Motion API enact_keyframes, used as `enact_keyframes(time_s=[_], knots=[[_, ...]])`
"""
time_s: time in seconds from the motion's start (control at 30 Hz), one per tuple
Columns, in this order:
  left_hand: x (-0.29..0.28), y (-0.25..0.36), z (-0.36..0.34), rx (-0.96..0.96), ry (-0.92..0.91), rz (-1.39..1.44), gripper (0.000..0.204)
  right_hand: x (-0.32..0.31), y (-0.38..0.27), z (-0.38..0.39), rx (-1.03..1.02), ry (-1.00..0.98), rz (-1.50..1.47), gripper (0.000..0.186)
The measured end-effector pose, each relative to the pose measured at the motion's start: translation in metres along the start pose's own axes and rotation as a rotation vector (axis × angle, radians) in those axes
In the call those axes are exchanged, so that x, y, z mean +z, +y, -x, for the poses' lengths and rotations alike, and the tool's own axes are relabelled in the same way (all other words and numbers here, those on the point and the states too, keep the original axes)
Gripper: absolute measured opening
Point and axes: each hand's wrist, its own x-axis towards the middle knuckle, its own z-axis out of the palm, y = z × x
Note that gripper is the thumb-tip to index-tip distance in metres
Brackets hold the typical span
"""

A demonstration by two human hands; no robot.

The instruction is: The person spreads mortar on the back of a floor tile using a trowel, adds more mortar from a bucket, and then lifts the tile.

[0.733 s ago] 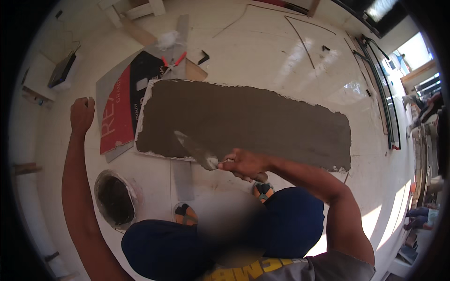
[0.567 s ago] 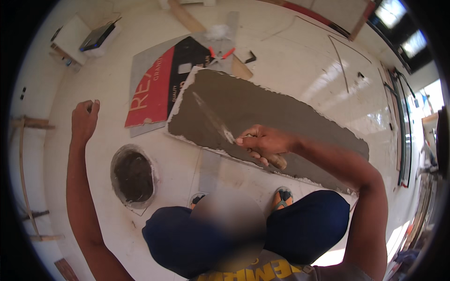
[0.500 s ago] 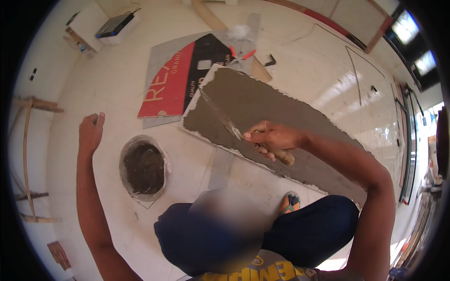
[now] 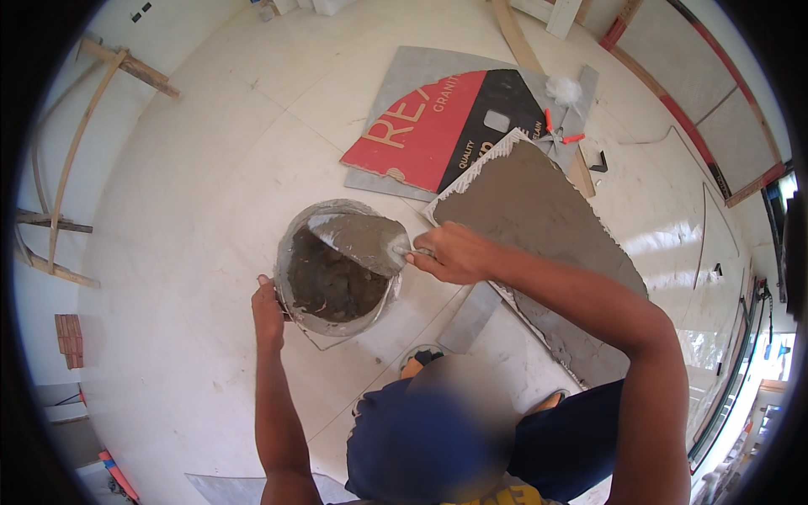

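My right hand (image 4: 454, 255) is closed around the handle of a trowel (image 4: 364, 241). The trowel's broad blade, smeared with wet grey mortar, lies over the mouth of a round bucket (image 4: 290, 220). Dark, lumpy mortar (image 4: 332, 286) fills the lower part of the bucket, partly hidden by the blade. At the bucket's left side my left hand (image 4: 268, 313) grips the outer wall, its fingertips partly out of sight. To the right, a large tile (image 4: 475, 175) is coated with a smooth grey mortar layer, and my right forearm passes above it.
Beyond the tile lies torn red and black cardboard (image 4: 429, 126) on a grey sheet (image 4: 412, 67). Red-handled pliers (image 4: 557, 135) and a white crumpled bundle (image 4: 564, 91) are beside it. A grey strip (image 4: 471, 318) lies near my feet. Wooden framing (image 4: 84, 160) stands at the left wall.
My right hand has carried the trowel from the coated tile leftward to the bucket. My left hand, raised in the air before, has come down to the bucket's side. The view has shifted left.
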Motion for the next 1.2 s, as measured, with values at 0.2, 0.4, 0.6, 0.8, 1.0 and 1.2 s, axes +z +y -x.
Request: enact_keyframes(time_s=[0.2, 0.4, 0.6, 0.8, 1.0, 1.2], knots=[[0.03, -0.007, -0.01, 0.332, 0.149, 0.006, 0.045, -0.009, 0.006, -0.048, -0.031, -0.017, 0.314, 0.046], [0.018, 0.01, -0.051, 0.409, 0.126, -0.111, 0.042, 0.001, 0.006, -0.036, 0.106, -0.109, 0.418, 0.041], [0.019, 0.014, -0.054, 0.389, 0.084, -0.129, 0.04, -0.015, 0.01, 0.038, 0.346, -0.131, 0.412, 0.035], [0.014, 0.029, -0.086, 0.464, -0.021, -0.197, 0.042, -0.062, 0.022, 0.128, 0.546, -0.065, 0.543, 0.031], [0.01, 0.049, -0.12, 0.508, -0.152, -0.181, 0.042, -0.02, -0.005, 0.059, 0.106, 0.165, 0.29, 0.034], [0.019, 0.045, -0.129, 0.42, -0.206, -0.126, 0.04, 0.03, 0.013, -0.014, -0.209, 0.477, 0.32, 0.028]])
